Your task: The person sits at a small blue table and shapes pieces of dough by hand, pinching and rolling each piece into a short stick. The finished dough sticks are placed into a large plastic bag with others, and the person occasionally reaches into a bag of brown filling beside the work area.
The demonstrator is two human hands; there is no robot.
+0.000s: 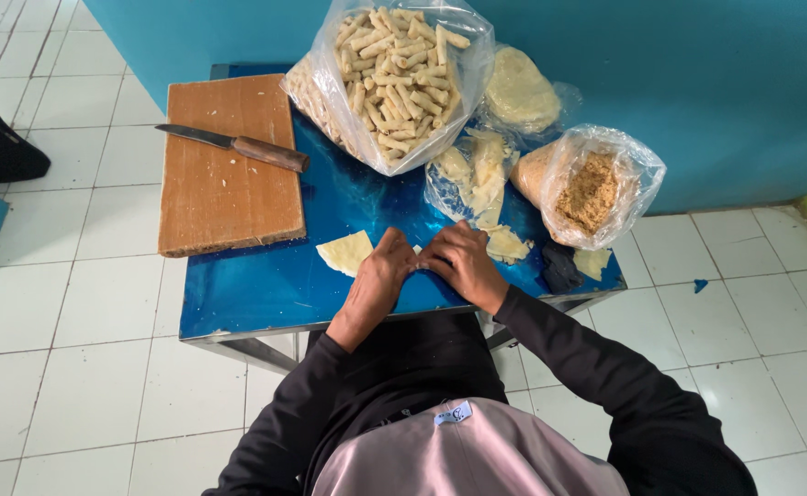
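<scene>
Both of my hands rest together on the blue table [247,289], fingertips meeting over a small pale piece of dough that they mostly hide. My left hand [380,274] lies just right of a flat pale wrapper sheet [346,252]. My right hand [463,262] sits beside more wrapper pieces [506,244]. What lies under the fingers is hidden, so the grip is unclear.
A wooden cutting board [224,184] with a knife [238,145] across it lies at the table's left. A large clear bag of rolled sticks [394,78], a bag of brown filling [592,188], a bag of pale dough [518,92] and wrapper sheets in plastic [472,170] stand behind. White tiled floor surrounds.
</scene>
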